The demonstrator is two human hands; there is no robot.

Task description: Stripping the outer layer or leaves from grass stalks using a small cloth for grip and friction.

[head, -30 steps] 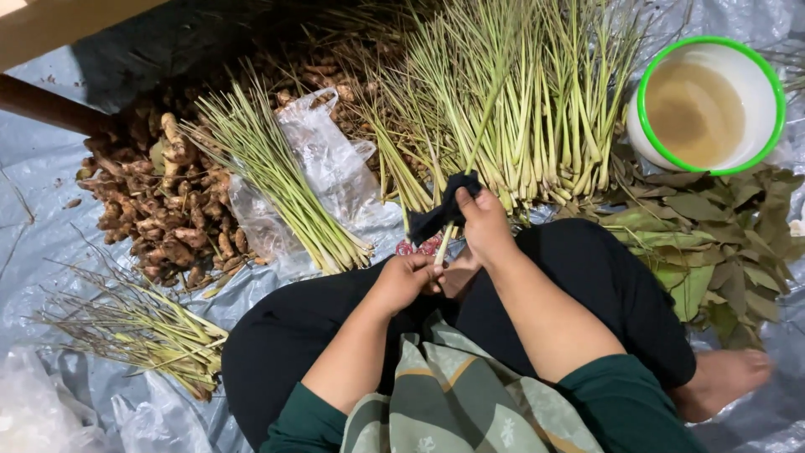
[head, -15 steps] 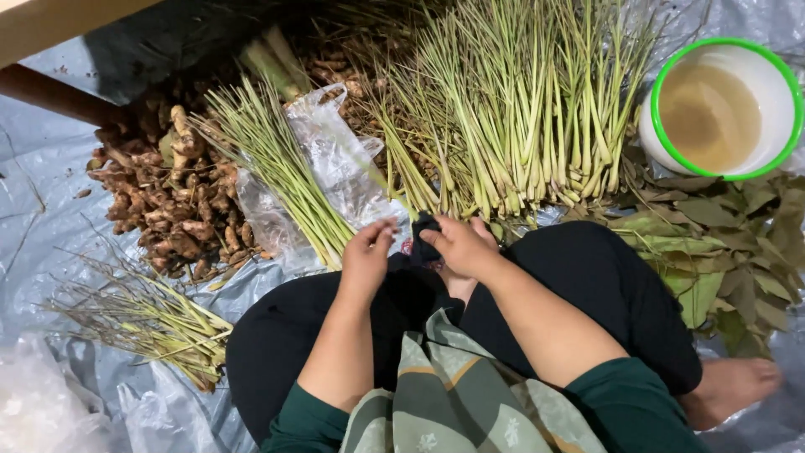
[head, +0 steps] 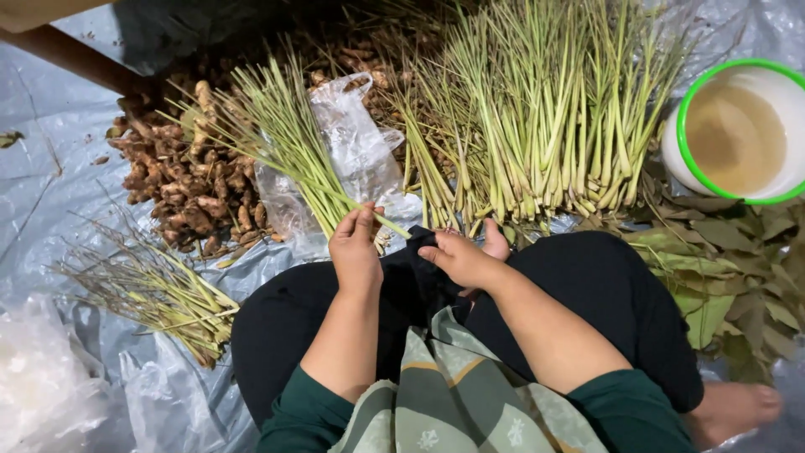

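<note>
Lemongrass stalks in a thin green bundle lay fanned beside the lap, their base pinched in the left hand; the right hand, fingers loosely curled and empty, touched dark cloth. Bundling seemed underway; tying needed a firm grip.

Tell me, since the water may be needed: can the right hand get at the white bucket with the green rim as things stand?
Probably yes, with a stretch. The right hand lies at the lap; the bucket stands forward to the right, its top open, with only dry leaves and the knee between.
</note>
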